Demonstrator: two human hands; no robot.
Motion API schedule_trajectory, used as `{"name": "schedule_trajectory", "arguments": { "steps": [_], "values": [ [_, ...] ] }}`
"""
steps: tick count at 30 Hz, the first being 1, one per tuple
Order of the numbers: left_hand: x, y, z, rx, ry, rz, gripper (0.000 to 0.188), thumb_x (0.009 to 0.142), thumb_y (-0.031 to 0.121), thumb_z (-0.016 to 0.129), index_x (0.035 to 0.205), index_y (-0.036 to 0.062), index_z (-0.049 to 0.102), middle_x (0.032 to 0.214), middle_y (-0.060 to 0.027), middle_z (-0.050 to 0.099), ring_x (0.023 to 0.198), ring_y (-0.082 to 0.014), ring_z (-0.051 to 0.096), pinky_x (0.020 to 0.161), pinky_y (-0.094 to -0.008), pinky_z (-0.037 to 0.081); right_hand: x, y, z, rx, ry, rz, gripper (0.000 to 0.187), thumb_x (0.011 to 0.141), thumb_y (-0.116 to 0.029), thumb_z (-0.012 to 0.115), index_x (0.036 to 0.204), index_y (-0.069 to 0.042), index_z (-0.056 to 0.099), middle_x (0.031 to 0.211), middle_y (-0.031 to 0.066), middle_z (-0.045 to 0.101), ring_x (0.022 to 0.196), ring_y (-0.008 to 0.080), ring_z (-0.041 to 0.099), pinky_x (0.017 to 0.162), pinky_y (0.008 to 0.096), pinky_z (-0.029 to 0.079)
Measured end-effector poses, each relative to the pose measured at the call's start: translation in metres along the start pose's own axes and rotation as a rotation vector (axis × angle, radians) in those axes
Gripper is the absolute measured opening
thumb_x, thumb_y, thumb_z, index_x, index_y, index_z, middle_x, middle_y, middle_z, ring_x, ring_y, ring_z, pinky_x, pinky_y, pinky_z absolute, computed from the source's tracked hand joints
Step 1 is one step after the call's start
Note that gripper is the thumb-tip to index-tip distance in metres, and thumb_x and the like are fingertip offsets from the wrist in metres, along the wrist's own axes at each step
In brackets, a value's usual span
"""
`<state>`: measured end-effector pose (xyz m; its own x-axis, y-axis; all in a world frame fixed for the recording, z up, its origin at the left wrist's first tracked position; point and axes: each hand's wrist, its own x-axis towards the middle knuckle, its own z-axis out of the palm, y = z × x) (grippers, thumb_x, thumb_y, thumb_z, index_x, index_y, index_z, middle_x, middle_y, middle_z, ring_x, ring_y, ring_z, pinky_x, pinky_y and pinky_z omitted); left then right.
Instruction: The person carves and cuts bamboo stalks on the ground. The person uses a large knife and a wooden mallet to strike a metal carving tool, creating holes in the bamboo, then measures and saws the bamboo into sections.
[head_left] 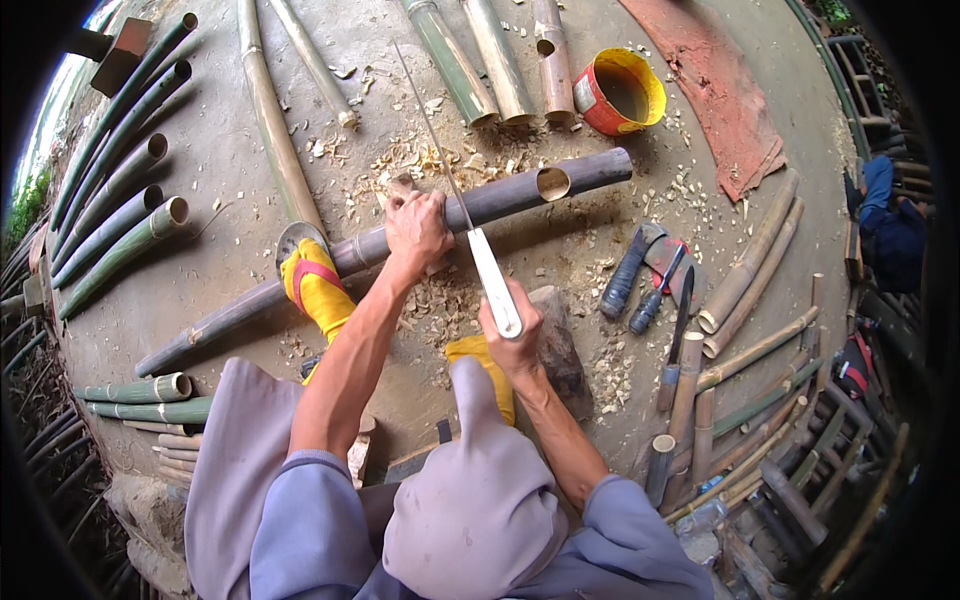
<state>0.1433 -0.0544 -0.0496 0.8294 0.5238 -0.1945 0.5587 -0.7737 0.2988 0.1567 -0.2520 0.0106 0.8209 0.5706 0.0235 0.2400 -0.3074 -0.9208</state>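
A dark bamboo pole (500,200) lies slantwise across the ground before me, with a hole cut near its far right end. My left hand (418,232) is closed over the pole near its middle, pressing down. In my right hand (514,328) is a hand saw (493,280), gripped by its white handle. Its thin blade crosses the pole just right of my left hand and points away from me. Whether the teeth have cut in cannot be seen. My left foot, in a yellow sock (318,305) and a sandal, rests against the pole farther left.
Pale wood chips (430,155) litter the ground around the pole. A yellow-and-red tin (620,92) stands beyond it. Dark-handled tools (625,280) lie at the right, near bamboo lengths (745,265). Green bamboo poles (125,245) line the left. A reddish cloth (715,100) lies far right.
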Motion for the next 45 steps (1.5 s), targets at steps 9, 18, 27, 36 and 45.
{"name": "schedule_trajectory", "arguments": {
  "steps": [9,18,27,36,45],
  "values": [
    [-0.002,-0.014,0.005,0.01,0.06,-0.024,0.029,0.064,0.017,0.071,0.09,0.0095,0.059,0.091,-0.0071,0.067,0.098,-0.0237,0.061,0.091,-0.0442,0.039,-0.189,0.008,-0.121,-0.229,-0.123,0.111,0.041,0.072,0.001,0.063,0.112,0.009,0.061,0.097,0.0227,0.069,0.084,0.0309,0.071,0.075,0.0359,0.056],
    [0.003,-0.009,-0.009,0.014,-0.109,-0.056,0.053,0.059,0.027,0.083,0.103,0.0107,0.059,0.098,-0.0088,0.067,0.108,-0.0253,0.059,0.092,-0.0475,0.038,-0.056,-0.003,-0.049,-0.014,-0.102,0.051,0.044,0.076,-0.001,0.068,0.118,0.003,0.058,0.094,0.0202,0.069,0.083,0.0279,0.07,0.072,0.0328,0.055],
    [0.005,0.001,-0.001,0.046,-0.006,-0.063,0.046,0.059,0.022,0.081,0.097,0.0111,0.058,0.097,-0.0069,0.068,0.104,-0.0231,0.06,0.094,-0.0449,0.038,-0.09,0.033,-0.059,-0.097,-0.041,0.029,0.044,0.074,0.002,0.063,0.117,0.005,0.059,0.094,0.0214,0.068,0.083,0.0313,0.07,0.073,0.0342,0.055],
    [0.002,-0.006,-0.004,0.042,-0.03,-0.064,0.034,0.066,0.019,0.073,0.093,0.0105,0.056,0.098,-0.006,0.067,0.103,-0.0237,0.06,0.091,-0.0457,0.039,-0.188,0.023,-0.121,-0.188,-0.107,0.148,0.039,0.074,0.002,0.064,0.112,0.009,0.06,0.093,0.0218,0.069,0.085,0.0297,0.07,0.075,0.0358,0.055],
    [0.001,0.003,-0.007,0.047,-0.014,-0.061,0.043,0.063,0.023,0.078,0.1,0.0133,0.058,0.098,-0.0055,0.067,0.104,-0.0235,0.06,0.093,-0.045,0.039,-0.015,0.005,-0.012,0.026,-0.035,0.078,0.026,0.082,-0.004,0.065,0.107,0.0,0.06,0.075,0.0145,0.062,0.064,0.0235,0.064,0.057,0.0335,0.049]
  ]
}}
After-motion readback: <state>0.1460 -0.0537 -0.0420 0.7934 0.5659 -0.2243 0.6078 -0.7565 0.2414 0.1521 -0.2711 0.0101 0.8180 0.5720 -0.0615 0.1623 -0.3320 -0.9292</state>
